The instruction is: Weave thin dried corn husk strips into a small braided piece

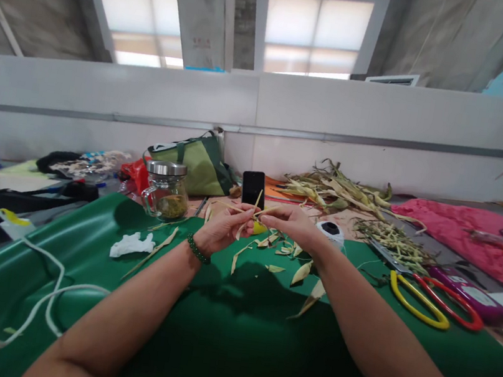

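Note:
My left hand (225,227), with a green bead bracelet on its wrist, pinches narrow pale strips of dried husk (259,197) that cross one another. Fingers of my right hand (291,223) close on the same strips from the other side, and the fingertips of both hands nearly meet. Both hands are raised over the green mat (231,324). Below them lie several loose husk pieces (301,273). Beyond the hands a dark phone (253,187) stands upright. A ball of white string (330,232) sits just past my right wrist.
Left are a glass jar (167,195) with a metal lid, a crumpled white tissue (132,245) and a white cable (56,285). Scissors (435,302) with yellow and red handles lie right, near stripped stalks (394,244). A husk pile (334,188) and green bag (201,165) are behind.

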The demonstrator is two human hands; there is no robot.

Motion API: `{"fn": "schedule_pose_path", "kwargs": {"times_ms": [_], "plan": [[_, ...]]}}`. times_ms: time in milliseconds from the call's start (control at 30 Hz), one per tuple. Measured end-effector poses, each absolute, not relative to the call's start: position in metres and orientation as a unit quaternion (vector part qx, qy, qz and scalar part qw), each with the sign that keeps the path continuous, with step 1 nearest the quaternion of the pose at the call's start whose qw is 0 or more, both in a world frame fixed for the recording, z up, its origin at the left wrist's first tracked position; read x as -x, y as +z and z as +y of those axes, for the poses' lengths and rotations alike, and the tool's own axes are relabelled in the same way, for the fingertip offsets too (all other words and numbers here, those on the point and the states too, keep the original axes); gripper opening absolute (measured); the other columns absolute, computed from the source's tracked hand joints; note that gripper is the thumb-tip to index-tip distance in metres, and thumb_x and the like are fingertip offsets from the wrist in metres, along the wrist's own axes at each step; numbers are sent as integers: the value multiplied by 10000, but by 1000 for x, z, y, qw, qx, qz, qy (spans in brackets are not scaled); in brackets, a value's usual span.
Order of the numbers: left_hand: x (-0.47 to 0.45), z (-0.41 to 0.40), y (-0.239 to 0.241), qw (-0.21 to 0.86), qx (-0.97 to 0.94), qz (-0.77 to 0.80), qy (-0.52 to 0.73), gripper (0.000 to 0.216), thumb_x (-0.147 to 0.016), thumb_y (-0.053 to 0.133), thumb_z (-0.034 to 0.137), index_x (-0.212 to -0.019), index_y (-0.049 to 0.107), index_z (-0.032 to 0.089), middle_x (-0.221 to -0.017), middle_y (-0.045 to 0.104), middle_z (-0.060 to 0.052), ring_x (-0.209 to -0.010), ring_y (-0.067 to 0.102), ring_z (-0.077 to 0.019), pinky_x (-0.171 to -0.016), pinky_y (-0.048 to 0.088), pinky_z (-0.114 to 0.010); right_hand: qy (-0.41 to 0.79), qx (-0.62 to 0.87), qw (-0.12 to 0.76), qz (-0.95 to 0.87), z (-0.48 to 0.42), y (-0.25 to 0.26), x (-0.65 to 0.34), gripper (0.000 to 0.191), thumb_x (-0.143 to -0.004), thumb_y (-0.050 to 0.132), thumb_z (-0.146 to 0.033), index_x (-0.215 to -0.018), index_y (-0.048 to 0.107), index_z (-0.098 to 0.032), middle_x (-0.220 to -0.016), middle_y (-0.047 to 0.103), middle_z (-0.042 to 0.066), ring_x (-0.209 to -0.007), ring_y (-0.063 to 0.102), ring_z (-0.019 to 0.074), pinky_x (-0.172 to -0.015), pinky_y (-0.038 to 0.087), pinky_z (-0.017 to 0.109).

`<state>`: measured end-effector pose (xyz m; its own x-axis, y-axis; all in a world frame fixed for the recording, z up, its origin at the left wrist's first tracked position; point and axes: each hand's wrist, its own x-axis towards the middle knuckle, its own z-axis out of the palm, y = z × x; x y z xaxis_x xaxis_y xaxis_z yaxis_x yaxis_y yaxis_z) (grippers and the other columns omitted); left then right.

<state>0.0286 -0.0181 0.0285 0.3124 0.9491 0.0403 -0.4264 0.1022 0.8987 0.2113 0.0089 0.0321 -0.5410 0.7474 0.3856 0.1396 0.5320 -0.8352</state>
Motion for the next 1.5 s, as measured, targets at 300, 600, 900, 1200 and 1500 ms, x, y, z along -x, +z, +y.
{"fn": "schedule_pose_path", "kwargs": {"times_ms": [300,600,900,1200,1500], "plan": [[-35,-27,34,676,-422,328,507,145,-735,740,146,-696,610,94,-454,577,32,-381,534,-36,-406,437,-88,251,230,432,-835,5,31,-205,324,-775,631,-448,-722,719,-141,-700,675,46,-627,561,130,-585,414,246],[-34,-30,34,705,-385,323,501,131,-864,568,98,-749,629,100,-490,571,20,-403,542,-38,-427,461,-93,209,217,453,-839,10,28,-206,356,-780,633,-506,-710,701,-164,-675,654,37,-645,589,144,-620,451,258],[-34,-26,31,648,-447,345,511,93,-746,726,133,-721,667,66,-534,643,-18,-456,601,-70,-438,467,-120,208,240,447,-836,17,19,-205,384,-789,613,-526,-734,713,-159,-691,672,43,-640,583,140,-614,453,255],[-39,-23,23,656,-432,322,528,38,-807,662,126,-828,655,94,-568,651,-13,-514,634,-89,-510,518,-147,265,233,399,-846,25,19,-207,368,-801,604,-493,-854,753,-160,-779,728,56,-692,633,158,-609,470,249],[-37,-22,24,639,-440,335,534,83,-756,708,156,-800,675,94,-562,649,-10,-504,603,-89,-548,520,-186,314,256,416,-814,26,14,-208,379,-734,651,-534,-821,751,-180,-808,726,50,-760,646,178,-672,502,281]]}}
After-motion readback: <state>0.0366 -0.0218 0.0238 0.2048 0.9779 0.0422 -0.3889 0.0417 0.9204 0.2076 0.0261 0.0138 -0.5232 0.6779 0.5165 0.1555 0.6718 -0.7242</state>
